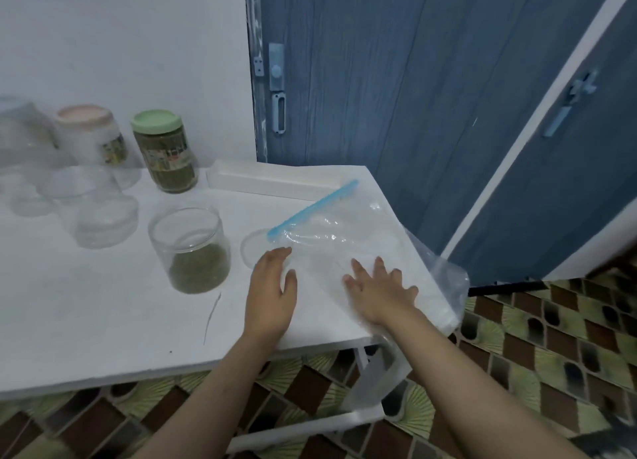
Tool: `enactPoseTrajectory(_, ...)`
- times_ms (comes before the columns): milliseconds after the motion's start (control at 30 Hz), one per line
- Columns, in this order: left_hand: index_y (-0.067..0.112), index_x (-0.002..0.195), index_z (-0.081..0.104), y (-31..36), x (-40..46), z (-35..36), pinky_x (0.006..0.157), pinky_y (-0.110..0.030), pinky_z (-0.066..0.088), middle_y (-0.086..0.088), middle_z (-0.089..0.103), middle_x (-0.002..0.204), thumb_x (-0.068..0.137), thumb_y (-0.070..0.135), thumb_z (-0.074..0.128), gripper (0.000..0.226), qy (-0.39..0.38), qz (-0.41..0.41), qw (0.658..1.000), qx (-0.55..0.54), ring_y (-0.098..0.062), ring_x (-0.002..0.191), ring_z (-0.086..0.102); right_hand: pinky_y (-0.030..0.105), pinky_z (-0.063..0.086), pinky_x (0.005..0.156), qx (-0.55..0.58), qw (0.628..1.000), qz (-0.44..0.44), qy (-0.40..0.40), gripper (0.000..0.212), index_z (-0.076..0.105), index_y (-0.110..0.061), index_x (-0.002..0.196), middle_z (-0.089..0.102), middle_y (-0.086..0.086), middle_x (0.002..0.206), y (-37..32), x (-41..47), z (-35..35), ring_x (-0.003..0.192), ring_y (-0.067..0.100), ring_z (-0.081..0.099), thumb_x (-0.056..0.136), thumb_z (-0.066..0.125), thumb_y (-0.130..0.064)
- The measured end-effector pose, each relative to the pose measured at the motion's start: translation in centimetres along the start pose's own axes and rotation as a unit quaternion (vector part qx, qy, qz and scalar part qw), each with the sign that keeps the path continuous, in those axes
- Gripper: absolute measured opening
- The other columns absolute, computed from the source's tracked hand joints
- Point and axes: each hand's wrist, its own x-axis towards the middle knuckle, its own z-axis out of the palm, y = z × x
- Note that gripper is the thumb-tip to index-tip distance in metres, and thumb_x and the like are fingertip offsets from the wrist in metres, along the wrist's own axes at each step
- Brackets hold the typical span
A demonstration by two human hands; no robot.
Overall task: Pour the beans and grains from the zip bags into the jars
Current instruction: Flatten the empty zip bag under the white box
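Observation:
An empty clear zip bag (pixel 339 231) with a blue seal strip lies flat on the right part of the white table (pixel 103 320). My right hand (pixel 379 291) presses on its near end with fingers spread. My left hand (pixel 272 293) rests beside the bag with relaxed fingers, touching a clear round lid (pixel 253 248). To the left stands an open glass jar (pixel 189 248) about a third full of green beans. A full jar with a green lid (pixel 165 152) stands at the back by the wall.
Several empty clear jars (pixel 96 210) and one with a pink lid (pixel 91 131) stand at the back left. A white tray (pixel 272 179) lies along the far edge. More clear plastic (pixel 444 279) hangs off the table's right edge. Blue doors stand behind.

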Motion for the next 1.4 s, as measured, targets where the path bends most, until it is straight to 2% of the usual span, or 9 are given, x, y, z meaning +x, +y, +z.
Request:
enactPoseTrajectory(167, 0.017, 0.146, 0.044, -0.3, 1.1, -0.2, 0.116, -0.021, 0.017, 0.0, 0.039, 0.153, 0.102, 0.021, 0.049, 0.044, -0.066, -0.017, 0.997, 0.032, -0.015, 0.145, 0.027, 0.046, 0.028, 0.111, 0.046, 0.997, -0.027, 0.051, 0.058, 0.008, -0.031, 0.159, 0.013, 0.007, 0.165, -2.8, 0.0, -2.0, 0.145, 0.035, 0.023, 0.106, 0.026, -0.047)
enactPoseTrajectory(233, 0.019, 0.148, 0.041, -0.6, 1.8, -0.3, 0.121, -0.026, 0.011, 0.001, 0.033, 0.158, 0.104, 0.027, 0.046, 0.046, -0.103, -0.016, 0.993, 0.046, -0.015, 0.149, 0.019, 0.05, 0.017, 0.116, -0.042, 0.992, -0.068, 0.098, 0.055, 0.013, -0.038, 0.158, 0.011, 0.001, 0.166, -2.4, 1.0, -2.1, 0.148, 0.032, 0.016, 0.106, 0.029, -0.045)
enactPoseTrajectory(333, 0.022, 0.153, 0.032, -0.7, 2.8, -0.3, 0.123, -0.034, -0.003, 0.002, 0.023, 0.163, 0.105, 0.037, 0.04, 0.051, -0.172, -0.009, 0.98, 0.104, -0.017, 0.153, 0.006, 0.061, -0.006, 0.117, -0.041, 0.996, -0.067, 0.049, 0.053, 0.006, -0.049, 0.155, -0.007, -0.005, 0.168, -1.3, 2.4, -0.2, 0.153, 0.031, -0.008, 0.105, 0.022, -0.052)
enactPoseTrajectory(500, 0.023, 0.157, 0.021, -1.3, 5.2, -0.6, 0.122, -0.042, -0.009, -0.001, 0.01, 0.166, 0.104, 0.046, 0.033, 0.059, -0.222, 0.031, 0.944, 0.242, -0.025, 0.154, -0.005, 0.064, -0.005, 0.117, 0.007, 0.995, -0.038, 0.093, 0.052, -0.005, -0.05, 0.154, -0.014, -0.005, 0.167, -2.2, 3.6, 1.8, 0.153, 0.032, -0.011, 0.104, 0.01, -0.053)
enactPoseTrajectory(633, 0.019, 0.158, 0.013, -2.3, 6.4, -0.7, 0.123, -0.047, -0.008, -0.004, 0.002, 0.167, 0.105, 0.045, 0.027, 0.061, -0.25, 0.02, 0.911, 0.328, -0.03, 0.153, -0.006, 0.066, -0.003, 0.117, 0.02, 0.998, -0.015, 0.062, 0.054, -0.006, -0.048, 0.155, -0.015, -0.001, 0.167, -3.2, 5.4, 0.6, 0.152, 0.035, -0.01, 0.105, 0.013, -0.052)
enactPoseTrajectory(733, 0.02, 0.158, 0.01, -2.8, 7.2, -0.7, 0.123, -0.047, -0.007, -0.003, -0.001, 0.167, 0.105, 0.043, 0.027, 0.06, -0.254, 0.021, 0.901, 0.352, -0.029, 0.153, -0.007, 0.062, 0.0, 0.117, 0.023, 0.998, -0.005, 0.058, 0.058, 0.0, -0.044, 0.157, -0.011, 0.002, 0.167, -4.2, 6.1, -2.0, 0.152, 0.039, -0.002, 0.104, 0.023, -0.054)
enactPoseTrajectory(1000, 0.021, 0.159, 0.005, -2.5, 8.9, 0.0, 0.121, -0.054, -0.011, 0.001, -0.008, 0.167, 0.105, 0.046, 0.022, 0.061, -0.235, -0.041, 0.898, 0.369, -0.025, 0.153, -0.01, 0.047, 0.027, 0.11, 0.036, 0.975, -0.115, 0.188, 0.055, 0.021, -0.03, 0.157, 0.019, 0.002, 0.164, -6.9, 11.1, -6.7, 0.144, 0.034, 0.02, 0.105, 0.038, -0.035)
enactPoseTrajectory(1200, 0.024, 0.159, 0.007, -2.6, 8.8, 0.4, 0.12, -0.057, -0.011, 0.003, -0.006, 0.167, 0.105, 0.046, 0.024, 0.061, -0.205, -0.053, 0.905, 0.369, -0.02, 0.153, -0.009, 0.045, 0.037, 0.106, 0.057, 0.966, -0.177, 0.179, 0.058, 0.02, -0.027, 0.158, 0.021, -0.004, 0.164, -5.4, 16.7, -7.0, 0.135, 0.032, 0.026, 0.104, 0.038, -0.016)
enactPoseTrajectory(1400, 0.025, 0.159, 0.007, -2.9, 8.3, 0.7, 0.119, -0.058, -0.01, 0.004, -0.004, 0.167, 0.105, 0.045, 0.024, 0.059, -0.18, -0.058, 0.906, 0.379, -0.018, 0.153, -0.009, 0.04, 0.045, 0.087, 0.068, 0.947, -0.188, 0.252, 0.048, 0.041, -0.02, 0.149, 0.046, 0.005, 0.137, -4.2, 19.4, -5.4, 0.12, 0.031, 0.042, 0.102, 0.038, -0.011)
